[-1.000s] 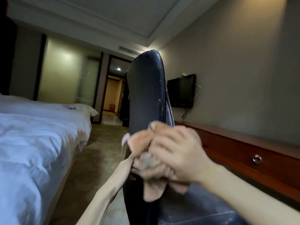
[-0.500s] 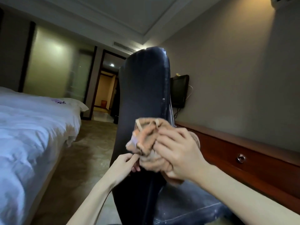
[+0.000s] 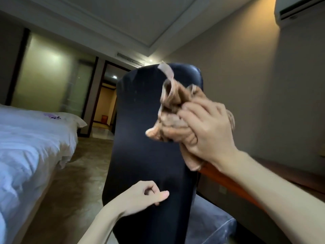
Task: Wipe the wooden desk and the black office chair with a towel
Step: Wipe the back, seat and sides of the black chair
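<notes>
- The right hand (image 3: pixel 205 132) gripped the crumpled brown towel (image 3: pixel 175 103). Its fingers (image 3: pixel 186 111) were curled round the cloth, which bulged out above and to the left of them, and one loose end hung below the palm.
- The towel lay against the upper right edge of the black office chair (image 3: pixel 146 155).
- The left hand (image 3: pixel 144 196) was low on the backrest, well apart from the towel. Its fingers were curled in and the thumb was straight, and it held nothing.
- The wooden desk (image 3: pixel 228 180) ran along the wall on the right, behind the chair. A white bed (image 3: pixel 31 147) stood on the left and an air conditioner (image 3: pixel 299 11) hung high on the wall.
- Half a second ago the towel was lower, at the chair's edge, and the left hand was just beside it. The chair had since turned its broad back to the camera.
</notes>
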The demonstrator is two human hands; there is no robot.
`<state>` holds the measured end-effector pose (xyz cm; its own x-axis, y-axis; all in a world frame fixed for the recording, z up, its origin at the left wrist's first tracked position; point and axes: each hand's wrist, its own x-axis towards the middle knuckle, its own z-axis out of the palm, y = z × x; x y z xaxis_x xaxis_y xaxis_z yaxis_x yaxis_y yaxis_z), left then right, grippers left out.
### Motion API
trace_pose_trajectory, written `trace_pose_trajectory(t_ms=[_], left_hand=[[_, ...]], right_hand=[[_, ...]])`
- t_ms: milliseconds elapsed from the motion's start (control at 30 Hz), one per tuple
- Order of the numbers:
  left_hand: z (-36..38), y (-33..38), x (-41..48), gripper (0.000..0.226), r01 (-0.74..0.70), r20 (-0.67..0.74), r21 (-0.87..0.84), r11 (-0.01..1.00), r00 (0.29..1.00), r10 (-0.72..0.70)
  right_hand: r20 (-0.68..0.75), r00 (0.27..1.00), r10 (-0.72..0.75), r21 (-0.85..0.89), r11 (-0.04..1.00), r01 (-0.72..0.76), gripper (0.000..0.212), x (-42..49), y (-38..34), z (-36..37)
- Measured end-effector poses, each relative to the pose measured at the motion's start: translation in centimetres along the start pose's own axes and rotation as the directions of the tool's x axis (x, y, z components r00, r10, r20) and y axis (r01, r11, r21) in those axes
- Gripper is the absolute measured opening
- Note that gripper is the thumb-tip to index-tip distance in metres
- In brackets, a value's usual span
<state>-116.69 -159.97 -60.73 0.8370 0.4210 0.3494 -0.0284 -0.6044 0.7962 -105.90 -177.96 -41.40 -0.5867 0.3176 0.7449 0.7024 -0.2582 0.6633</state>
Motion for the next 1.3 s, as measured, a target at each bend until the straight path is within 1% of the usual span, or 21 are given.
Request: trace_pose_trajectory(t_ms=[67,100,167,200,233,267,333,400,467,533,567,667,767,833,900,1000,1067,1133,1167,1200,1300], left_hand=[[-0.1,0.2,-0.3,0.06,-0.015,0.048,-0.016,1.0,0.999,0.016],[-0.2,0.3,-0.4,0.06,-0.021,0.039,-0.02,1.0,0.999,0.022],[-0.7,0.2,-0.6,0.058,-0.03,-0.05,-0.01,1.0,0.998,0.029],[-1.0,0.2,-0.6,0.054,-0.038,-0.11,-0.008,0.999,0.993,0.037],[-1.4,0.0,-0.6,0.047,-0.047,-0.175,-0.022,0.999,0.984,0.042],[-1.7,-0.2,-0.5,0.036,-0.062,-0.248,-0.056,0.997,0.968,0.046],[-2.0,-0.5,0.0,0.016,-0.083,-0.36,-0.165,0.983,0.933,0.018],[-1.6,-0.6,0.6,0.015,-0.081,-0.403,-0.236,0.968,0.915,-0.021],[-0.9,-0.7,1.2,0.014,-0.091,-0.419,-0.267,0.959,0.908,-0.031],[-0.6,-0.7,1.6,0.018,-0.114,-0.439,-0.291,0.95,0.898,-0.026],[-0.6,-0.7,1.7,0.02,-0.125,-0.454,-0.299,0.946,0.89,-0.026],[-1.1,-1.3,1.8,0.019,-0.136,-0.519,-0.333,0.933,0.852,-0.061],[-2.0,-1.9,1.5,0.018,-0.138,-0.584,-0.37,0.919,0.803,-0.115],[-2.8,-2.2,1.2,0.02,-0.152,-0.625,-0.408,0.9,0.765,-0.154],[-3.4,-2.3,1.1,0.019,-0.167,-0.66,-0.423,0.891,0.73,-0.177],[-4.0,-2.8,1.1,0.015,-0.183,-0.692,-0.439,0.88,0.693,-0.201],[-4.3,-3.0,1.0,0.016,-0.168,-0.714,-0.422,0.891,0.667,-0.212],[-4.5,-3.4,1.2,0.029,-0.14,-0.729,-0.416,0.898,0.643,-0.237],[-4.5,-3.8,1.3,0.037,-0.121,-0.724,-0.427,0.896,0.639,-0.259],[-4.4,-3.9,1.2,0.042,-0.103,-0.719,-0.432,0.896,0.638,-0.273],[-4.2,-4.6,1.4,0.046,-0.089,-0.696,-0.485,0.87,0.641,-0.323]], right_hand=[[0.025,0.998,-0.063,0.047,0.997,0.062,0.03,-3.8,-1.1,0.1],[0.086,0.987,-0.134,0.082,0.989,0.127,0.028,-5.5,-1.5,-0.1],[0.221,0.928,-0.3,0.127,0.952,0.277,0.014,-7.4,-1.3,-0.9],[0.262,0.899,-0.351,0.129,0.936,0.328,0.012,-7.3,-0.7,-1.6],[0.274,0.889,-0.366,0.123,0.93,0.345,0.014,-6.8,-0.1,-2.0],[0.248,0.905,-0.347,0.098,0.938,0.332,0.017,-5.7,0.5,-2.6],[0.11,0.962,-0.248,0.031,0.969,0.246,0.02,-2.6,1.5,-3.4],[0.017,0.99,-0.137,-0.025,0.99,0.138,0.022,0.3,1.9,-3.4],[0.063,0.996,-0.059,-0.079,0.995,0.064,0.025,1.5,2.0,-2.4],[0.136,0.989,-0.055,-0.13,0.989,0.073,0.023,0.3,2.4,-1.2],[0.142,0.988,-0.064,-0.15,0.985,0.085,0.018,-1.0,2.6,-0.9],[0.072,0.996,-0.049,-0.202,0.977,0.063,0.013,-4.3,4.3,-0.9],[0.021,1.0,-0.022,-0.251,0.968,0.027,0.021,-5.1,6.3,-1.4],[-0.038,0.998,0.047,-0.238,0.97,-0.055,0.025,-4.7,7.7,-1.8],[-0.105,0.986,0.134,-0.243,0.957,-0.156,0.027,-3.9,8.9,-2.1],[-0.191,0.934,0.301,-0.24,0.909,-0.342,0.04,-1.9,9.8,-2.0],[-0.212,0.867,0.452,-0.14,0.864,-0.484,0.054,-0.6,9.7,-1.7],[-0.177,0.773,0.609,0.048,0.79,-0.611,0.066,0.4,9.3,-1.5],[-0.166,0.743,0.649,0.108,0.761,-0.64,0.067,0.8,9.1,-1.5],[-0.157,0.733,0.662,0.129,0.749,-0.649,0.063,1.1,8.8,-1.4],[-0.127,0.764,0.632,0.105,0.775,-0.623,0.051,1.8,7.7,-0.9]])
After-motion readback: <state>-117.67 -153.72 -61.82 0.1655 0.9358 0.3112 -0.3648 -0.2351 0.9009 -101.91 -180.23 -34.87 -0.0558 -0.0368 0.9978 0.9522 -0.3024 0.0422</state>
